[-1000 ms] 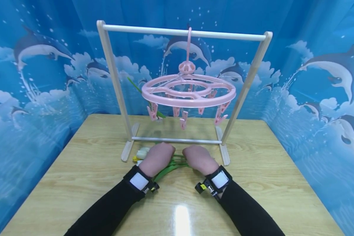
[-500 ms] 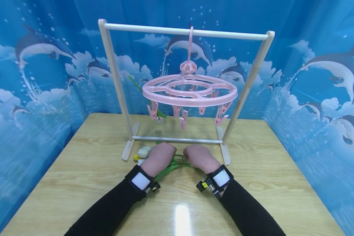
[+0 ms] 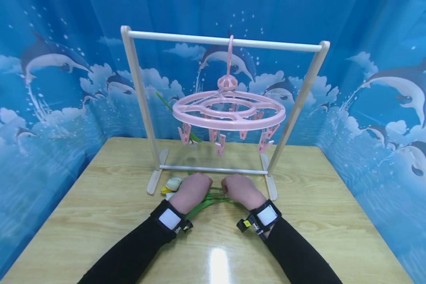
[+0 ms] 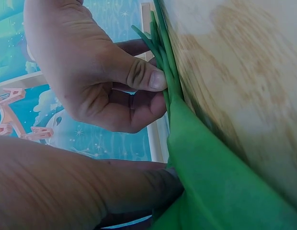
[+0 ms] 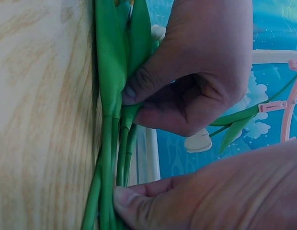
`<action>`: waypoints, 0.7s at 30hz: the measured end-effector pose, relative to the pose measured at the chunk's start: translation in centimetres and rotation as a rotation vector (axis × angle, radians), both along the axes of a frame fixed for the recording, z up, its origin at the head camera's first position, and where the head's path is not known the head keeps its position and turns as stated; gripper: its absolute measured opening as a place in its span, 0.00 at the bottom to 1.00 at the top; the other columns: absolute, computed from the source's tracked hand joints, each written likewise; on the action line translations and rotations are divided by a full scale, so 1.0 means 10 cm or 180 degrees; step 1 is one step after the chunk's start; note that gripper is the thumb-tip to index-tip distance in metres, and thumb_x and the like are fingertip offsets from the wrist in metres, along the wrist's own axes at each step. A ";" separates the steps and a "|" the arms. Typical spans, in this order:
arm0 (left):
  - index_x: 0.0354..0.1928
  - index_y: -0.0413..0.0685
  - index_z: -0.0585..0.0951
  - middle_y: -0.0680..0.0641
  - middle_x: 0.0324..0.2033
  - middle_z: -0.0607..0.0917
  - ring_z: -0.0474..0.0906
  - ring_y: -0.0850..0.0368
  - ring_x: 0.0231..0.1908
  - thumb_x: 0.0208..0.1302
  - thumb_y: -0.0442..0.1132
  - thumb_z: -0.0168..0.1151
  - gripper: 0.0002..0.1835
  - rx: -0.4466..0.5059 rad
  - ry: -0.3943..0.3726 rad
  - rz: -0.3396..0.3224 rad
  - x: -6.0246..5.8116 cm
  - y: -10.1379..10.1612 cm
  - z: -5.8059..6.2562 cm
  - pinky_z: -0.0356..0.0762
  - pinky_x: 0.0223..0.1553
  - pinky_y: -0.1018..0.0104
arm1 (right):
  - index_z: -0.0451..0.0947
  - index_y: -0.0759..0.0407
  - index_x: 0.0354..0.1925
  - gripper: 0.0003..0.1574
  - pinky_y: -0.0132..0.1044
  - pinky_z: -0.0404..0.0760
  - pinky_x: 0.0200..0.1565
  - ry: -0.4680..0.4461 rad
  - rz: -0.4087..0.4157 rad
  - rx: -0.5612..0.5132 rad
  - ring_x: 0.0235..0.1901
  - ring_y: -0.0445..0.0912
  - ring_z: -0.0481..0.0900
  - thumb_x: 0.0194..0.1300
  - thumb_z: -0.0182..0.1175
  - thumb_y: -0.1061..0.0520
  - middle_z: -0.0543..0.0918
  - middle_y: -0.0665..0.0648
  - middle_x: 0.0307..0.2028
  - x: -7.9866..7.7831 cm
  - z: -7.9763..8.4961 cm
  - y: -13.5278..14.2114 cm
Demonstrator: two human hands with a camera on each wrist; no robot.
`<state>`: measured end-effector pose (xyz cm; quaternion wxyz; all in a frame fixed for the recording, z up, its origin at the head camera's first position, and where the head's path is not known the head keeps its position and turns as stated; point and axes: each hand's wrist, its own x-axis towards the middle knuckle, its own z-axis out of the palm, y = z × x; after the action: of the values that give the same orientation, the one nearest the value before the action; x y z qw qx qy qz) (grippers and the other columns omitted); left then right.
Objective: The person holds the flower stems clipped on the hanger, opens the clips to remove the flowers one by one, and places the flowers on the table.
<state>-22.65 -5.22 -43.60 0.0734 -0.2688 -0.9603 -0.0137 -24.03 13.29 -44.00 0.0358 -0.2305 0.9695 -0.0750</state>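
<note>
A bunch of tulips lies on the wooden table [image 3: 305, 221], with white and yellow heads [image 3: 174, 183] at the left and green stems [image 3: 218, 194] running right. My left hand [image 3: 191, 191] pinches the bunch between thumb and fingers at the base of the green leaves [image 5: 110, 62]. Farther along, toward the stem ends, my right hand [image 3: 242, 190] pinches the thin stems between thumb and fingertips. Both hands are close together, low over the table. From the round pink clip hanger [image 3: 228, 125] a single white tulip [image 5: 199, 141] hangs head down, held by a pink clip [image 5: 273, 106].
A white rack [image 3: 220, 40] stands behind my hands, and the hanger hooks over its top bar. Its feet [image 3: 154, 181] rest on the table on either side of my hands. Several pink clips dangle under the ring. A blue dolphin curtain [image 3: 56, 118] encloses the table.
</note>
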 end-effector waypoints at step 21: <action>0.18 0.52 0.76 0.51 0.19 0.80 0.76 0.58 0.21 0.65 0.29 0.61 0.17 -0.0057 0.0061 -0.0011 0.01 -0.01 -0.02 0.77 0.21 0.63 | 0.80 0.47 0.25 0.10 0.34 0.75 0.27 -0.0139 -0.0021 -0.0036 0.25 0.41 0.75 0.61 0.66 0.60 0.78 0.44 0.25 0.05 0.08 0.02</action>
<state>-22.60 -5.29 -43.81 0.0801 -0.2711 -0.9592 -0.0028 -23.54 13.44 -43.17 0.0554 -0.2257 0.9688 -0.0857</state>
